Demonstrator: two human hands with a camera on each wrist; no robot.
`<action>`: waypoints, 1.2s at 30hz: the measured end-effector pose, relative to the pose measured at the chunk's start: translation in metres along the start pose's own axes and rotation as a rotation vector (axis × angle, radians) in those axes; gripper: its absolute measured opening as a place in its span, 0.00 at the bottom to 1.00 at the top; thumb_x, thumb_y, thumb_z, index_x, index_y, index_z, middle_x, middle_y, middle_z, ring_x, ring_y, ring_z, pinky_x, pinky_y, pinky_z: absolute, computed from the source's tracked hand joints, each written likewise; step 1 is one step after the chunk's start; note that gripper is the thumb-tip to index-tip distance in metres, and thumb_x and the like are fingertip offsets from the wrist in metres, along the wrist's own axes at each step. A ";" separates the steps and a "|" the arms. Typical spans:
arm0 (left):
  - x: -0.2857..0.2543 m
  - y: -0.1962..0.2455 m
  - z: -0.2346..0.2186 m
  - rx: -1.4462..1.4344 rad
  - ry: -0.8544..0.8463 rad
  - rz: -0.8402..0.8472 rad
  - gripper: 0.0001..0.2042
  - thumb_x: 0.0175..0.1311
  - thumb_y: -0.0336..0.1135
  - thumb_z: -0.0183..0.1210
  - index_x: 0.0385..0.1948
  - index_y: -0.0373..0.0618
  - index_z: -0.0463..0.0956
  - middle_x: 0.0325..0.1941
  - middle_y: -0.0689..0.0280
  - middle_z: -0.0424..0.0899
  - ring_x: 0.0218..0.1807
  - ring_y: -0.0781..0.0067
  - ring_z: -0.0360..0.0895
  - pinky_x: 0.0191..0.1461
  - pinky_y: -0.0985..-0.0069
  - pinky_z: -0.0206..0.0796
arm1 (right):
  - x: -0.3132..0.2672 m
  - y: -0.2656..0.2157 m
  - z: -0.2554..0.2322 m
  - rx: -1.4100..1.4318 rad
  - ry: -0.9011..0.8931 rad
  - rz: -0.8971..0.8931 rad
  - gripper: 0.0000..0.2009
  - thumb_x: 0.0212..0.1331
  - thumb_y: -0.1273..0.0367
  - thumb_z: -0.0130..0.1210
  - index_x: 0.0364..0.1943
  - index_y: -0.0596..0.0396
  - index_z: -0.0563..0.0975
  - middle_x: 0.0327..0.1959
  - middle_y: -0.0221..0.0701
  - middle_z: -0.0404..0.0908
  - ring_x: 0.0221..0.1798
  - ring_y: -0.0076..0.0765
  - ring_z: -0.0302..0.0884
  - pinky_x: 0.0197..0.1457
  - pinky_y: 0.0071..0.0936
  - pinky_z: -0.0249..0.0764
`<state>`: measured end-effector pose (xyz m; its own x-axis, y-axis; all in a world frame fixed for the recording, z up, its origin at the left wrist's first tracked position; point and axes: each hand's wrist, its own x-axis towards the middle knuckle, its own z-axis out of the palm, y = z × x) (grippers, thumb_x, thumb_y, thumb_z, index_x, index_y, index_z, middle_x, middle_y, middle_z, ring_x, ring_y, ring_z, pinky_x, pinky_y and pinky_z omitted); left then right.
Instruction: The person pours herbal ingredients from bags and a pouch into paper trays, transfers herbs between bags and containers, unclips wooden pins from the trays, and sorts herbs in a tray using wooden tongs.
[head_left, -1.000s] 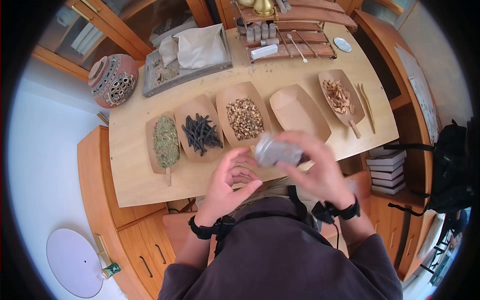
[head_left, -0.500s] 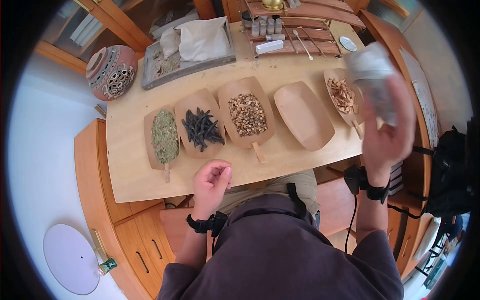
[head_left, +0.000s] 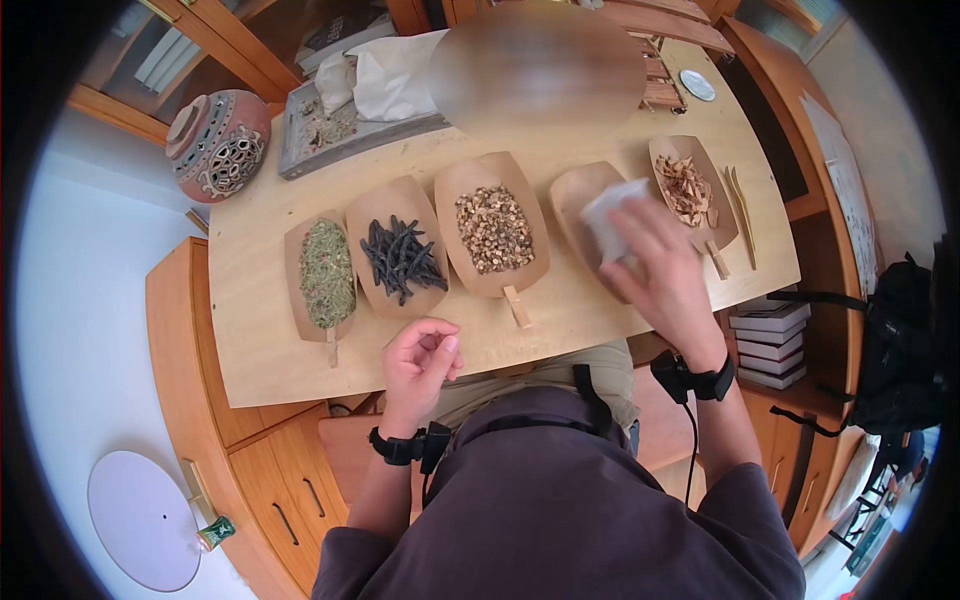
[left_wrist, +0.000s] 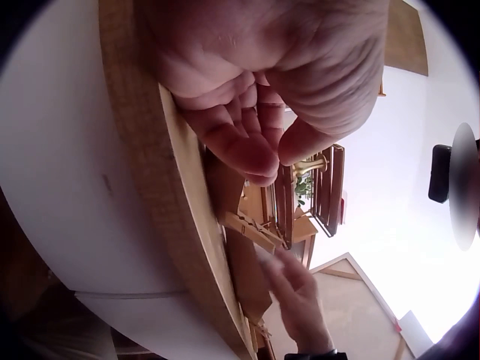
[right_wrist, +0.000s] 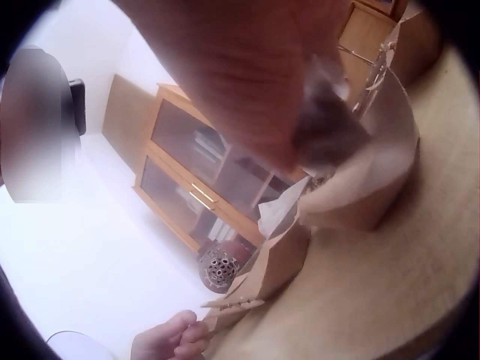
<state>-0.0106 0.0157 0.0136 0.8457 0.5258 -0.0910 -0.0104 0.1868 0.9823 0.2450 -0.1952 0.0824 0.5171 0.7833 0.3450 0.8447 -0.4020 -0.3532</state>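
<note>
My right hand point(head_left: 668, 280) grips a clear jar point(head_left: 612, 215) over the fourth brown paper tray point(head_left: 572, 188), covering part of it. Motion blurs the jar; in the right wrist view dark contents point(right_wrist: 330, 127) show through its wall, close above the tray's rim. Near the table's front edge, my left hand point(head_left: 420, 368) hangs with loosely curled fingers and holds nothing. It is nearest to the tray of dark, stick-like pieces point(head_left: 402, 255) and the tray of small brown chunks point(head_left: 495, 230).
Green dried herb point(head_left: 327, 270) fills the leftmost tray, pale wood-like shavings point(head_left: 685, 190) the rightmost. Wooden clips point(head_left: 517, 307) grip several trays. Golden tweezers point(head_left: 740, 210) lie at right. Behind stand a grey tray point(head_left: 300, 145), a pierced clay pot point(head_left: 220, 145) and a partly blurred wooden rack point(head_left: 665, 85).
The right hand swung the jar from beside the left hand up to the far right, then back left over the fourth tray. The left hand drew back and its fingers curled in.
</note>
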 end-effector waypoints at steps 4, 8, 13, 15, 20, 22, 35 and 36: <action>0.000 0.002 0.001 0.010 -0.006 -0.013 0.06 0.72 0.25 0.59 0.46 0.37 0.77 0.30 0.68 0.80 0.29 0.85 0.76 0.29 0.87 0.68 | -0.006 -0.005 0.003 0.134 -0.041 0.029 0.24 0.53 0.71 0.68 0.57 0.56 0.78 0.59 0.44 0.78 0.64 0.59 0.72 0.65 0.48 0.72; 0.000 0.004 0.001 0.008 -0.018 -0.003 0.05 0.72 0.25 0.58 0.45 0.37 0.77 0.29 0.68 0.80 0.28 0.85 0.75 0.29 0.87 0.68 | -0.007 0.000 -0.002 0.140 0.110 0.085 0.19 0.57 0.71 0.66 0.54 0.57 0.79 0.57 0.45 0.79 0.61 0.57 0.74 0.63 0.44 0.73; 0.000 0.002 0.000 0.007 -0.019 0.018 0.05 0.71 0.25 0.58 0.45 0.37 0.77 0.28 0.67 0.80 0.28 0.84 0.76 0.29 0.85 0.69 | -0.019 0.006 -0.002 0.076 0.192 0.188 0.18 0.60 0.72 0.64 0.54 0.59 0.78 0.53 0.44 0.81 0.55 0.56 0.78 0.59 0.42 0.76; 0.001 0.003 -0.001 -0.007 -0.019 0.020 0.05 0.72 0.25 0.58 0.44 0.37 0.77 0.28 0.67 0.80 0.28 0.83 0.76 0.29 0.85 0.69 | -0.026 0.005 0.004 0.278 0.179 0.362 0.17 0.63 0.72 0.63 0.55 0.60 0.78 0.51 0.44 0.82 0.50 0.49 0.82 0.52 0.38 0.80; 0.003 0.000 -0.007 -0.070 -0.025 0.017 0.04 0.72 0.25 0.57 0.44 0.37 0.77 0.28 0.66 0.80 0.28 0.81 0.77 0.30 0.83 0.70 | -0.038 0.003 0.014 0.312 0.235 0.448 0.19 0.65 0.71 0.62 0.59 0.61 0.76 0.46 0.47 0.83 0.41 0.36 0.85 0.39 0.30 0.81; 0.003 -0.002 -0.008 -0.095 -0.023 0.013 0.04 0.72 0.24 0.57 0.44 0.37 0.77 0.28 0.66 0.80 0.29 0.81 0.77 0.30 0.82 0.71 | -0.038 -0.001 0.013 0.297 0.148 0.676 0.19 0.65 0.70 0.62 0.58 0.62 0.76 0.39 0.44 0.85 0.35 0.38 0.85 0.36 0.30 0.79; 0.004 -0.001 -0.008 -0.143 -0.073 0.053 0.04 0.71 0.23 0.56 0.43 0.36 0.77 0.31 0.64 0.80 0.31 0.79 0.78 0.32 0.82 0.72 | -0.035 0.010 -0.038 0.935 0.299 0.743 0.10 0.73 0.72 0.52 0.48 0.66 0.80 0.35 0.30 0.83 0.22 0.20 0.77 0.23 0.19 0.76; 0.004 0.000 -0.008 -0.145 -0.073 0.061 0.04 0.71 0.22 0.56 0.43 0.36 0.77 0.31 0.64 0.80 0.31 0.79 0.78 0.32 0.82 0.72 | -0.031 0.013 -0.048 0.912 0.332 0.748 0.11 0.73 0.71 0.52 0.48 0.65 0.81 0.37 0.30 0.84 0.24 0.20 0.77 0.23 0.19 0.76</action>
<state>-0.0117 0.0246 0.0114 0.8777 0.4790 -0.0147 -0.1350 0.2766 0.9515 0.2462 -0.2478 0.1091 0.9562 0.2890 -0.0467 -0.0130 -0.1173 -0.9930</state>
